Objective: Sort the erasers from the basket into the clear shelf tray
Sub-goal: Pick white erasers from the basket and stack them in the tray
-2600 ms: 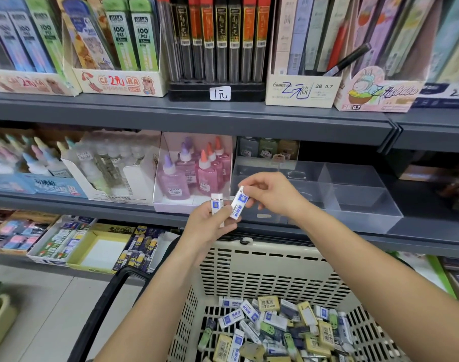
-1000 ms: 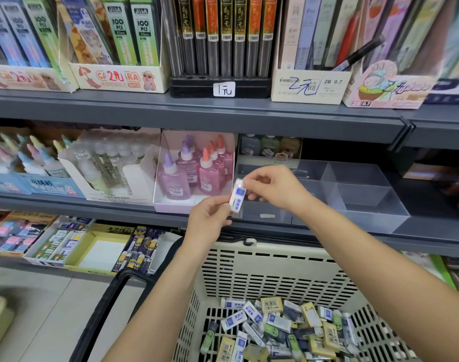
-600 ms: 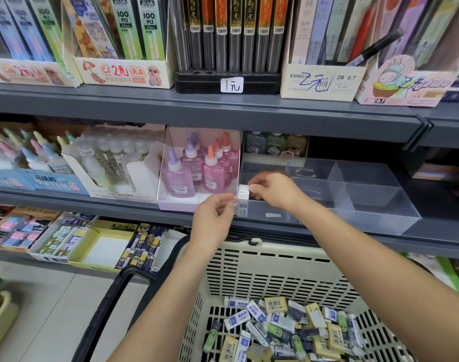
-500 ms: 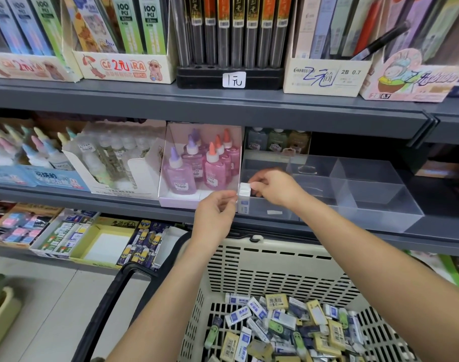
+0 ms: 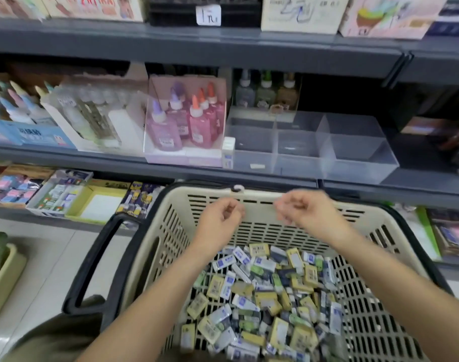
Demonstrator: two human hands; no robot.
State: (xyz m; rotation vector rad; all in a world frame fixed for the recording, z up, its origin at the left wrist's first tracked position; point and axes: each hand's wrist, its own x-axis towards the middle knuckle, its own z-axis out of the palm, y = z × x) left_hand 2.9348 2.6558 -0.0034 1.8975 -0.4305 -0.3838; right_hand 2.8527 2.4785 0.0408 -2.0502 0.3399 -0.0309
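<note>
**A:** Erasers (image 5: 270,296), where are most of them?
**B:** In the basket (image 5: 150,257), in a big heap. I judge the sorting has only begun.
**A:** And the clear shelf tray (image 5: 353,163)?
**B:** I see almost nothing in it.
**A:** The hands?
**B:** The left hand (image 5: 220,218) and right hand (image 5: 306,212) hover at the basket's far rim, fingers loosely curled, grasping nothing. The right is blurred.
**A:** Anything placed?
**B:** At least one white eraser (image 5: 228,150) stands upright in the tray's front-left corner.

Bright, even light; motion blur, edges prob. warped.
</note>
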